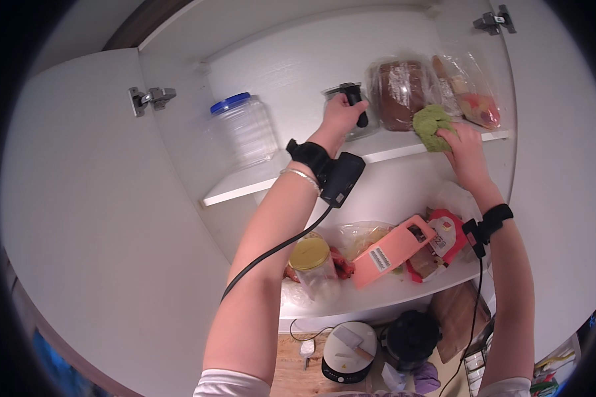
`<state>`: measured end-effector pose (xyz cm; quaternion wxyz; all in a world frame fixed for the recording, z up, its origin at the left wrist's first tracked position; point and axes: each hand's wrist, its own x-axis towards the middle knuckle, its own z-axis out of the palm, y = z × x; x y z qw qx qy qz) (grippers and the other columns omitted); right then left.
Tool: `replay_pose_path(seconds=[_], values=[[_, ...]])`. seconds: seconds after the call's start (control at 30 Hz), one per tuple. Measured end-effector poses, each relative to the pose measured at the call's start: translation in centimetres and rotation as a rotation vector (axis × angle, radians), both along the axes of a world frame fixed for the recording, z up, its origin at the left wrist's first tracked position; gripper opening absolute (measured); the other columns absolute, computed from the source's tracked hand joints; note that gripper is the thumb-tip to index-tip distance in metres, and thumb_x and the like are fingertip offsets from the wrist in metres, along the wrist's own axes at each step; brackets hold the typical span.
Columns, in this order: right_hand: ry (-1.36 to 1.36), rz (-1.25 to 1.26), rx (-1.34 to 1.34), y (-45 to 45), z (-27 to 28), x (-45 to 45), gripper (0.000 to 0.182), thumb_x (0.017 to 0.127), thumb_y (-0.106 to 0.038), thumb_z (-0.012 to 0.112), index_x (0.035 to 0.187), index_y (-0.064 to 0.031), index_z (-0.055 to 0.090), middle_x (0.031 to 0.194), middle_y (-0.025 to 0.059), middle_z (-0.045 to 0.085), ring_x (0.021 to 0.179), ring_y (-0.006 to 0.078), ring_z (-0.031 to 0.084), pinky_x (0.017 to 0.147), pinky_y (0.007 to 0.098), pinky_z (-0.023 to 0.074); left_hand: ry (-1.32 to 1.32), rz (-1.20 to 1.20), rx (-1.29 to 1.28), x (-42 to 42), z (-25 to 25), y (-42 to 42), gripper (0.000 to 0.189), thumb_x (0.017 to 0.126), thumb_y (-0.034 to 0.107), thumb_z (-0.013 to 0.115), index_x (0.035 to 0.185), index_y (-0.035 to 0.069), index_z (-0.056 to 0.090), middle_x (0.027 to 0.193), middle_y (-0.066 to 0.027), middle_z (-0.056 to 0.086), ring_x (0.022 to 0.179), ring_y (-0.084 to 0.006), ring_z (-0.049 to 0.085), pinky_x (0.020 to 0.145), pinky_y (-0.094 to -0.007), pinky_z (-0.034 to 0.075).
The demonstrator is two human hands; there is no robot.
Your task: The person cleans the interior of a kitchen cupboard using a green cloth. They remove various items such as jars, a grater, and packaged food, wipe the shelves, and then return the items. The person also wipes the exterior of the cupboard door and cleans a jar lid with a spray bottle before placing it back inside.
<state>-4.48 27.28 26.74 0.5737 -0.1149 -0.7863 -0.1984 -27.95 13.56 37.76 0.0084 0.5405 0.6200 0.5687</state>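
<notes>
My left hand (345, 113) is closed around the black handle (355, 104) of a clear container (366, 130) on the upper shelf of a white cabinet. In my right hand (463, 146) is a crumpled green cloth (432, 126), held near the shelf's front edge. Just behind the cloth stands a brown container (402, 97) wrapped in clear plastic. A transparent bag (479, 109) with colourful contents leans at the right. Further left on this shelf is a clear plastic jar with a blue lid (231, 103). Both wrists wear black straps with cabled devices.
The lower shelf (367, 297) holds a gold-lidded jar (310, 254), a pink grater (390, 252) and a red package (447, 238). Beneath are a cleaver (347, 338) on a round appliance (350, 369), a black pot (412, 335) and a wooden board (459, 317). Cabinet doors (94, 198) stand open at both sides.
</notes>
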Motion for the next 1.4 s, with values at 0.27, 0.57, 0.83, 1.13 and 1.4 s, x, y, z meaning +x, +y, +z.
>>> replay_pose_path(seconds=[0.27, 0.57, 0.83, 1.13, 1.4], values=[[-0.009, -0.001, 0.019, 0.2, 0.1, 0.4, 0.048, 0.066, -0.002, 0.067, 0.110, -0.0120, 0.053, 0.112, 0.0105, 0.050, 0.108, 0.0299, 0.045, 0.091, 0.0411, 0.0350, 0.171, 0.038, -0.117, -2.2, 0.6, -3.4, 0.056, 0.078, 0.039, 0.070, 0.115, 0.002, 0.054, 0.105, -0.0087, 0.056, 0.092, -0.0154, 0.055, 0.075, -0.0282, 0.047], [0.004, -0.001, 0.009, 0.0, 0.1, 0.3, 0.048, 0.066, -0.001, 0.067, 0.111, -0.0103, 0.053, 0.113, 0.0121, 0.049, 0.107, 0.0329, 0.045, 0.091, 0.0425, 0.0350, 0.859, 1.116, 0.576, -12.4, 2.4, -13.4, 0.063, 0.070, 0.030, 0.073, 0.117, -0.001, 0.044, 0.115, -0.0203, 0.049, 0.106, -0.0379, 0.046, 0.091, -0.0477, 0.037], [0.012, 0.004, 0.036, 0.6, -0.1, -0.1, 0.048, 0.067, -0.001, 0.066, 0.112, -0.0098, 0.053, 0.112, 0.0130, 0.049, 0.106, 0.0335, 0.045, 0.091, 0.0426, 0.0353, 0.389, 1.213, 0.137, -14.9, 1.8, -15.0, 0.090, 0.068, 0.056, 0.069, 0.123, -0.008, 0.037, 0.124, -0.0274, 0.043, 0.118, -0.0403, 0.041, 0.095, -0.0474, 0.037], [-0.001, -0.015, 0.036, 0.2, 0.0, 0.1, 0.048, 0.066, -0.001, 0.066, 0.111, -0.0098, 0.053, 0.112, 0.0138, 0.049, 0.106, 0.0340, 0.045, 0.091, 0.0426, 0.0356, 0.054, 0.529, 0.041, -11.9, 1.7, -15.0, 0.130, 0.060, 0.069, 0.068, 0.139, -0.009, 0.000, 0.143, -0.0297, 0.018, 0.135, -0.0375, 0.019, 0.109, -0.0482, 0.016], [0.000, -0.050, 0.033, 0.1, -0.1, -0.1, 0.049, 0.067, -0.001, 0.066, 0.113, -0.0106, 0.051, 0.113, 0.0135, 0.048, 0.108, 0.0339, 0.044, 0.091, 0.0430, 0.0353, -0.008, 0.302, 0.023, -10.5, 2.0, -14.5, 0.127, 0.064, 0.056, 0.070, 0.140, -0.003, -0.012, 0.144, -0.0268, 0.016, 0.134, -0.0350, 0.020, 0.107, -0.0492, 0.015]])
